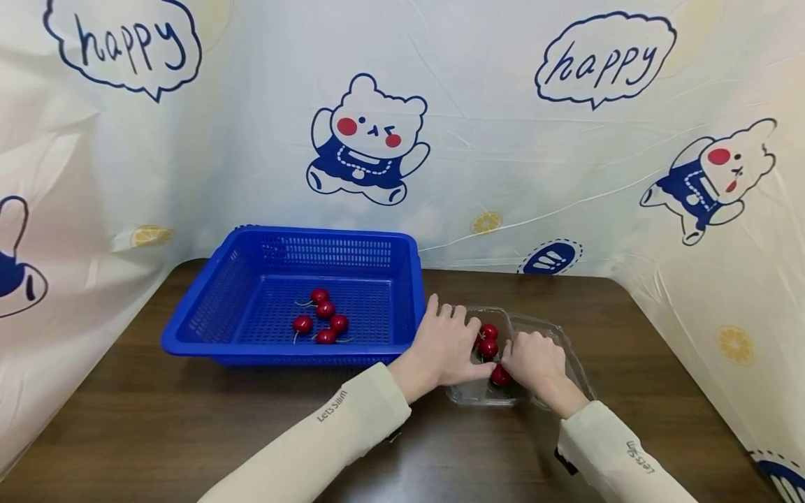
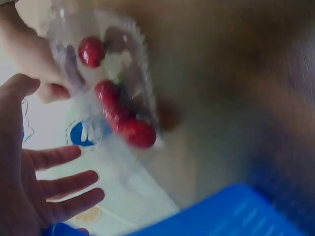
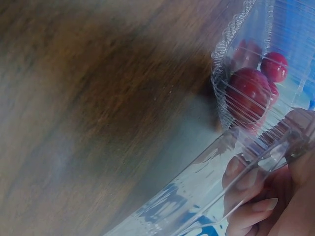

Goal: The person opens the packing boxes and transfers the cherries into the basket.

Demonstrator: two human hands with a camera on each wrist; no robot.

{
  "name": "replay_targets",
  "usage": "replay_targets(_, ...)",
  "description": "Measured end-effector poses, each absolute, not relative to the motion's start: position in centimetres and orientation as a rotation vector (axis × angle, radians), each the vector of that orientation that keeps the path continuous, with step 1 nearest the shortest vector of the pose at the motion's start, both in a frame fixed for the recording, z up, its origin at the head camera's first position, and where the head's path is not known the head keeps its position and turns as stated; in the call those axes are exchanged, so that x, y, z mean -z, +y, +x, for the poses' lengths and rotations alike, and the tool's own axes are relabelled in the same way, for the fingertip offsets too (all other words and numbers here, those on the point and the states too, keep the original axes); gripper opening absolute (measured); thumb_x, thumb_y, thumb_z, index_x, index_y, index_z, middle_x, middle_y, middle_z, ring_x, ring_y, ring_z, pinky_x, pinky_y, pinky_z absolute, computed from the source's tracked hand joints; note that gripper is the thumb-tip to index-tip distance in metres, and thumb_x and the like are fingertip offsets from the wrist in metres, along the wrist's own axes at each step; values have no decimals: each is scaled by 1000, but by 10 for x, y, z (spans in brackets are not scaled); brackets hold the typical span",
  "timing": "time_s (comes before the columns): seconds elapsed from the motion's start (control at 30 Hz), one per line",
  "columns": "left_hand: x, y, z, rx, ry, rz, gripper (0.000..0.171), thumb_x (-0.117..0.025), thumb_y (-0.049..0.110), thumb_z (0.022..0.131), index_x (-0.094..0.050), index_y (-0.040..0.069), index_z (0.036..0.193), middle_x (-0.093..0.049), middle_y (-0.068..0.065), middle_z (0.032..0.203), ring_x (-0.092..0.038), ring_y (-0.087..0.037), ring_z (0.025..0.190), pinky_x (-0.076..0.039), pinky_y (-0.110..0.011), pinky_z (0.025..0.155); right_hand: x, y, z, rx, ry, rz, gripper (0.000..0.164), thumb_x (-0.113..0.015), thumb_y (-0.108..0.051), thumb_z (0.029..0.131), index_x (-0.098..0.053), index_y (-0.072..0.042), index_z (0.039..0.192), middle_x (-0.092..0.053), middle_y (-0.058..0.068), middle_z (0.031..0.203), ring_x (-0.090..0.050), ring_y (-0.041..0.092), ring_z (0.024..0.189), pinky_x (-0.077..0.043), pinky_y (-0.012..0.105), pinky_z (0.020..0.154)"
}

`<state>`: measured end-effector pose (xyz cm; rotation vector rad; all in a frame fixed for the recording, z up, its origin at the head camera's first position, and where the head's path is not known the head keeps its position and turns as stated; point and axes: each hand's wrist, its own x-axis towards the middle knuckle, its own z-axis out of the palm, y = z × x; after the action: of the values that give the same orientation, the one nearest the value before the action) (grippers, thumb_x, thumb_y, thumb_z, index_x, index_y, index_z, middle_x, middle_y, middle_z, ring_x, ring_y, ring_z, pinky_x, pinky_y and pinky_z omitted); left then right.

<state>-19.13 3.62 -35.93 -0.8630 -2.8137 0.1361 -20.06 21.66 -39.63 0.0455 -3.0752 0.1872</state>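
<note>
A clear plastic clamshell box (image 1: pixel 484 402) lies open to the right of the basket, with several red cherries (image 1: pixel 489 347) inside. Its lid (image 1: pixel 575 353) is folded out to the right. My right hand (image 1: pixel 537 363) grips the box between its two halves; in the right wrist view, curled fingers (image 3: pixel 253 211) hold the clear plastic. Over the box's left side is my left hand (image 1: pixel 443 346), its fingers spread. In the left wrist view nothing lies between those fingers (image 2: pixel 74 184), and the cherries (image 2: pixel 93 51) show beyond them.
A blue slotted basket (image 1: pixel 289 349) stands on the left of the brown wooden table (image 1: pixel 157 412), close to my left wrist. Several cherries with stems (image 1: pixel 325 309) lie on its floor. Printed cloth (image 1: pixel 478 140) hangs behind and beside the table.
</note>
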Motion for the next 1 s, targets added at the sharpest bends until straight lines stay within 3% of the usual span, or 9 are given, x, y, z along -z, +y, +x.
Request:
replay_targets(0.47, 382, 66, -181, -92, -2862, -787, 72, -41, 75, 82, -63, 18, 121, -68, -8, 122, -58, -28, 113, -36, -54, 109, 397, 217, -202, -188, -3086, 32, 43, -53, -23, 90, -52, -8, 51, -60, 15, 56, -55, 32, 50, -47, 44, 42)
replay_targets(0.73, 394, 84, -180, -3, -2858, -702, 67, -48, 70, 81, -67, 14, 112, -72, -7, 106, -62, -26, 95, -47, -42, 89, 395, 218, -202, -186, -3090, 21, 42, -54, -24, 91, -53, -7, 52, -57, 13, 53, -52, 29, 46, -46, 41, 39)
replay_targets(1.0, 402, 87, -181, 100, -2885, -697, 61, -54, 64, 81, -66, 13, 112, -72, -5, 101, -65, -20, 89, -53, -36, 85, 397, 219, -204, -184, -3098, 15, 42, -53, -25, 91, -56, -6, 53, -65, 20, 63, -59, 35, 53, -50, 48, 45)
